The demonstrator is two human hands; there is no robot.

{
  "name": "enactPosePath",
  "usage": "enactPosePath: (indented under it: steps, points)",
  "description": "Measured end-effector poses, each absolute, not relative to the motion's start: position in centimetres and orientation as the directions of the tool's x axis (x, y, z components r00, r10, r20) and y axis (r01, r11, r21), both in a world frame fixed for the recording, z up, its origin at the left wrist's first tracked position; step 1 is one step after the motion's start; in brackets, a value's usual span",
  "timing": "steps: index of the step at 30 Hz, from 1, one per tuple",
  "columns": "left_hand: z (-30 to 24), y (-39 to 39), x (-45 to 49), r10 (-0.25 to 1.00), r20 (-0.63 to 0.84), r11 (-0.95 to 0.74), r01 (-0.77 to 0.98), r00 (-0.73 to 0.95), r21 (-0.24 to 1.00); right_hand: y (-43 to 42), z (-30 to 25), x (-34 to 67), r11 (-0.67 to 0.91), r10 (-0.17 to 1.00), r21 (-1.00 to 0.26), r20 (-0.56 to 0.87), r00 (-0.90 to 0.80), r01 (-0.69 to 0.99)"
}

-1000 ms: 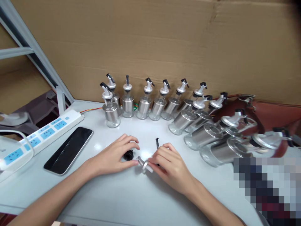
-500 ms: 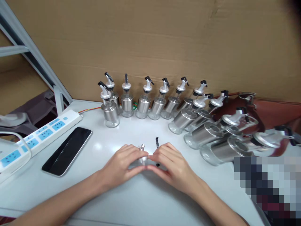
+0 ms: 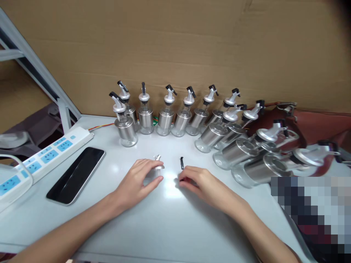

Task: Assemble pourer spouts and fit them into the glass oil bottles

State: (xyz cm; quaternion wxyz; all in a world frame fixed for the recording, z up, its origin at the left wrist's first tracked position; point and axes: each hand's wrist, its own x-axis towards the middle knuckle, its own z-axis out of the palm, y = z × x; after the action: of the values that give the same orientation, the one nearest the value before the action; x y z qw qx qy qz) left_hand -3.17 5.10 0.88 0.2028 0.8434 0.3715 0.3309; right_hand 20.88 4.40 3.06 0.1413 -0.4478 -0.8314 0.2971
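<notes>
My left hand is closed around a silver pourer spout, thumb below and fingers over its flange. The spout stands upright just above or on the table; its lower part is partly covered by the fingers. To the right, my right hand is low over the table with thumb and fingertips pinched. A bit of a small black part shows dark between those fingertips, mostly hidden. Just beyond them lies a thin black lever, apart from the hand.
Several glass oil bottles with steel sleeves and black-levered spouts curve along the back and right. A phone and a white power strip lie at the left. Cardboard walls the back; a reddish-brown bag is at right.
My hands, touching at the spout before, have moved apart. The left went leftward with the spout; the right let go and closed on the small black part that lay on the table.
</notes>
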Motion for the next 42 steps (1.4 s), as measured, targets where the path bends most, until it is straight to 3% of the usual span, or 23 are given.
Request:
enactPosePath:
  steps: [3, 6, 10, 17, 33, 38, 42]
  points:
    - [1.1, 5.0, -3.3, 0.736, 0.382, -0.654, 0.443, 0.559, 0.613, 4.2, 3.2, 20.5, 0.422, 0.874, -0.704, 0.151, -0.461, 0.571]
    - [1.2, 4.8, -3.1, 0.654, 0.415, -0.723, 0.363, 0.632, 0.588, 3.9, 3.1, 20.0, 0.525, 0.843, -0.724, 0.369, -0.391, 0.448]
    - [1.2, 4.6, -2.8, 0.544, 0.501, -0.807, 0.256, 0.672, 0.533, 3.6, 2.7, 19.4, 0.57, 0.821, -0.719, 0.49, -0.292, 0.397]
    - [1.4, 4.4, -2.4, 0.481, 0.546, -0.86, 0.25, 0.686, 0.444, 3.2, 2.2, 18.9, 0.639, 0.768, -0.68, 0.53, -0.361, 0.36]
    - [1.6, 4.1, -2.2, 0.49, 0.509, -0.854, 0.275, 0.708, 0.441, 2.8, 2.6, 18.8, 0.639, 0.765, -0.691, 0.522, -0.378, 0.339]
    - [1.9, 4.0, -2.5, 0.514, 0.468, -0.8, 0.204, 0.718, 0.565, 2.9, 3.1, 18.9, 0.504, 0.829, -0.837, 0.399, -0.393, 0.213]
    - [1.9, 3.9, -2.6, 0.53, 0.453, -0.763, 0.17, 0.717, 0.623, 2.9, 3.2, 18.9, 0.27, 0.872, -0.962, 0.222, -0.437, 0.05]
